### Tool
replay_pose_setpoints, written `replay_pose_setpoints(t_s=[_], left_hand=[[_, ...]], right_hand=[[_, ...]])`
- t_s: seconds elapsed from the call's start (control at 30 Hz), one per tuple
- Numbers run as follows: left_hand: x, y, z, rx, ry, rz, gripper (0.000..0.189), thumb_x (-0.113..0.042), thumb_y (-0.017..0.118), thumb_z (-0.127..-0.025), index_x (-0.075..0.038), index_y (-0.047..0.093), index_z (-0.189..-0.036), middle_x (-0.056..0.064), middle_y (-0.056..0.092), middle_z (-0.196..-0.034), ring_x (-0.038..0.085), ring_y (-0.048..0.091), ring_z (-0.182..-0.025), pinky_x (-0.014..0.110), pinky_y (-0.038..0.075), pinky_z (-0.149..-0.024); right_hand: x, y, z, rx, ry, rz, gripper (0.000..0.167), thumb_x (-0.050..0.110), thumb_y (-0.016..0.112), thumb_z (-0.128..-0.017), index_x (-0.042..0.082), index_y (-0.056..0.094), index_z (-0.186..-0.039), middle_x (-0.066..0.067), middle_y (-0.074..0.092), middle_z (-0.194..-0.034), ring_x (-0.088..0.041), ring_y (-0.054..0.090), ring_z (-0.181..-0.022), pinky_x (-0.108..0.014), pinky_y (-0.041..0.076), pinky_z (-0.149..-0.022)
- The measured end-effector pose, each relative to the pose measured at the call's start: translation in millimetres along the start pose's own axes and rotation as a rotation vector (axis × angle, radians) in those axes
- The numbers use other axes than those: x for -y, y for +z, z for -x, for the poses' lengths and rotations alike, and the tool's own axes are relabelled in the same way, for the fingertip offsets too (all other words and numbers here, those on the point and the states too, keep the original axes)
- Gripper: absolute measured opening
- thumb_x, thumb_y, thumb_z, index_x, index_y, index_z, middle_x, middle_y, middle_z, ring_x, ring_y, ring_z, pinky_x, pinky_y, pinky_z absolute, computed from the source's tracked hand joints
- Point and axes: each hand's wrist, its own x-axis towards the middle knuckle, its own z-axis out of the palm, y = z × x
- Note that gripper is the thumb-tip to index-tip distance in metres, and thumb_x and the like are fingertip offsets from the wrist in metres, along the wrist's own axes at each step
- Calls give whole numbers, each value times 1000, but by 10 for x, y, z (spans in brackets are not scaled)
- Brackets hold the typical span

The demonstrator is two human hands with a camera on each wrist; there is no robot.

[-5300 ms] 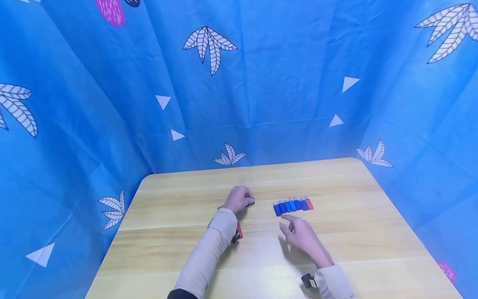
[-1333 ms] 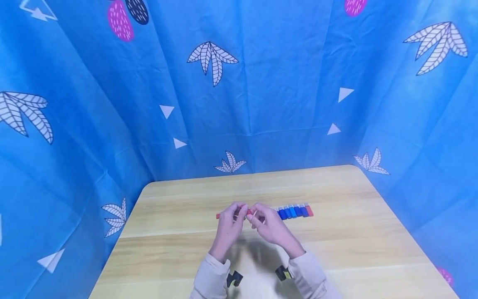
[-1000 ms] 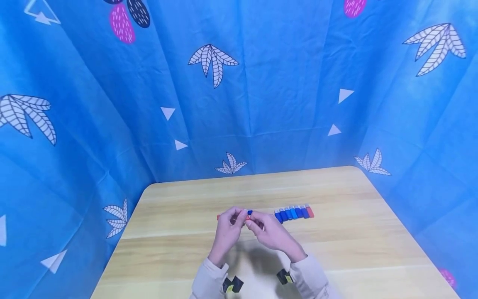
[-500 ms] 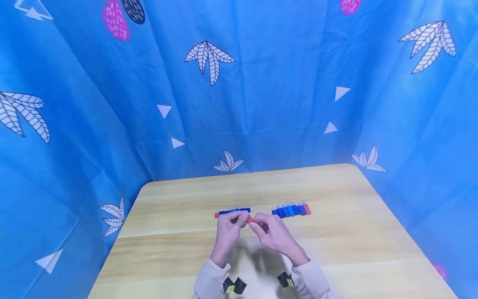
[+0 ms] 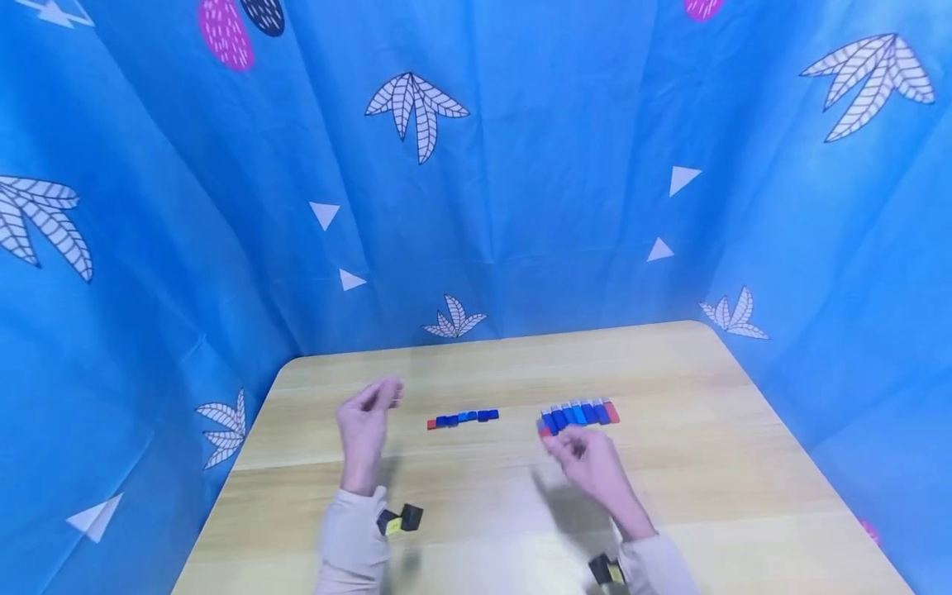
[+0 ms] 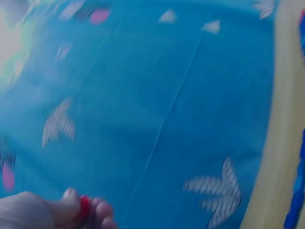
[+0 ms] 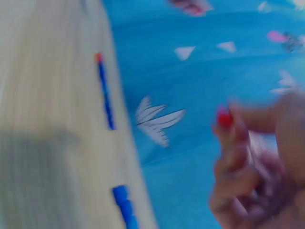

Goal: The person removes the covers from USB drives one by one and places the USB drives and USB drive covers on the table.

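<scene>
My right hand [image 5: 591, 467] pinches a red USB flash drive [image 5: 545, 430] by thumb and fingertips, its silver connector pointing away. It is close to the near left end of a slanting row of uncapped flash drives [image 5: 578, 413], mostly blue with a red one at the right end. Raised over the left of the table, my left hand [image 5: 368, 413] pinches a small red cap [image 6: 85, 206], seen in the left wrist view. Between the hands and farther back lies a row of small caps [image 5: 467, 417], blue with a red one at its left end. The right wrist view is blurred.
The pale wooden table [image 5: 297, 496] has rounded far corners. A blue patterned curtain [image 5: 558, 165] hangs behind it and along both sides. Black camera mounts [image 5: 400, 521] sit at both wrists.
Half a second ago both hands held the red flash drive together at the middle. Now they are apart: the left has moved left with the red cap, the right rightward with the drive.
</scene>
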Motion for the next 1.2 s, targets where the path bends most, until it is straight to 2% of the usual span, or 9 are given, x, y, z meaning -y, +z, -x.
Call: replay_pose_setpoints(t_s=[0.1,0.17,0.27,0.33,0.43,0.6,0.7,0.83,1.2], left_hand=[[-8,129,50,134,-37,-75,37,-35,77,-90,-9,75,-117,5,80,-101,11,74,-86,20,59,-81],[29,205,116,187,-51,-78,32,-30,78,-89,-10,75,-114,11,79,-101,14,75,-84,23,60,-79],[100,288,196,224,-32,-50,21,-18,78,-89,-6,75,-107,19,78,-95,17,75,-77,26,62,-74],[139,330,222,264,-8,-22,20,-11,76,-90,0,73,-106,25,76,-95,21,76,-75,28,63,-73],[183,368,234,309,-12,-7,23,-7,75,-90,5,71,-108,27,76,-97,21,76,-77,28,63,-73],[239,418,237,311,-49,-19,25,-7,77,-89,6,70,-109,25,76,-98,21,76,-79,24,62,-73],[257,462,251,304,-73,-40,23,-10,78,-88,1,72,-107,21,78,-97,22,75,-79,23,61,-74],[277,534,266,323,-87,-72,19,-10,77,-89,-2,73,-106,18,78,-97,21,75,-80,25,62,-74],[296,668,267,425,-66,-215,21,-11,75,-91,-3,72,-110,17,77,-100,19,74,-87,27,61,-80]], right_hand=[[-91,86,-287,-126,126,-15,16,22,71,-94,7,71,-87,-10,71,-76,-15,59,-60,-21,47,-49],[-142,162,-432,-117,187,-8,17,20,71,-94,3,72,-90,-14,73,-79,-16,59,-57,-23,48,-48],[-212,262,-569,-71,258,15,15,16,68,-95,1,73,-92,-14,74,-81,-13,53,-50,-22,45,-45],[-255,310,-621,-59,276,38,16,15,68,-95,1,74,-89,-13,75,-79,-10,49,-47,-21,43,-43],[-301,362,-669,-67,287,80,21,16,70,-93,3,74,-76,-8,76,-74,-7,44,-44,-18,36,-41],[-342,406,-718,-74,304,128,40,20,73,-92,8,62,-56,-4,71,-59,-7,44,-39,-18,34,-38],[-366,411,-735,-73,344,132,49,25,74,-92,13,53,-49,1,60,-47,-7,41,-37,-19,32,-37],[-406,409,-758,-77,392,162,56,32,74,-92,18,46,-46,7,42,-40,-7,38,-37,-20,31,-38],[-421,435,-773,-95,382,191,56,31,70,-94,18,43,-47,8,37,-41,-6,33,-38,-21,26,-37]])
